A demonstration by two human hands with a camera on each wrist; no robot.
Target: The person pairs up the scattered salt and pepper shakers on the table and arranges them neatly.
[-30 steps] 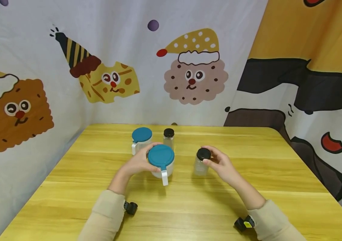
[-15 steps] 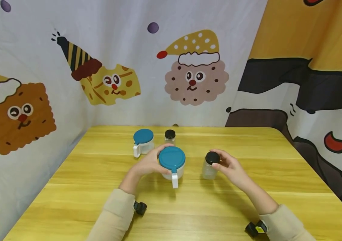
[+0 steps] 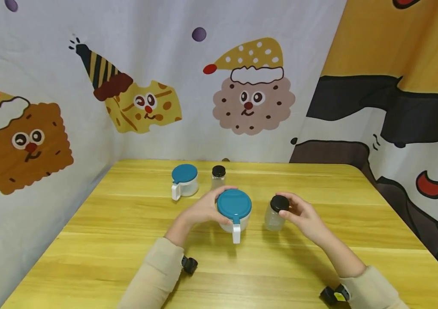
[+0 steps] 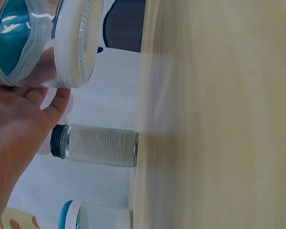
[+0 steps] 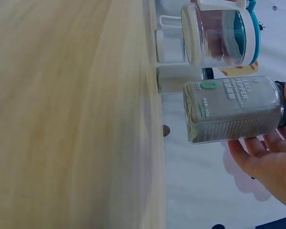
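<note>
Read the head view as a clock with twelve at the far edge of the bench. Your left hand comes in from eight o'clock, thumb and fingers wrapped round the front jar just under its blue lid. The jar's white handle points to six. Your right hand comes in from four o'clock and grips the pepper bottle at its black cap; the right wrist view shows the word PEPPER on its side. Your two hands are apart from each other, and the bottle is at the jar's three o'clock, near it but not touching. The wrist views show both held things raised off the bench, lids uppermost.

From the front jar, the back bottle stands upright at eleven o'clock, black-capped, partly hidden by your left hand. The back jar stands at ten, blue-lidded, its own handle toward seven. These two are near each other, with a gap between.

Beyond the bench, from ten round to two, hangs a curtain printed with cartoon biscuits and cheese.
</note>
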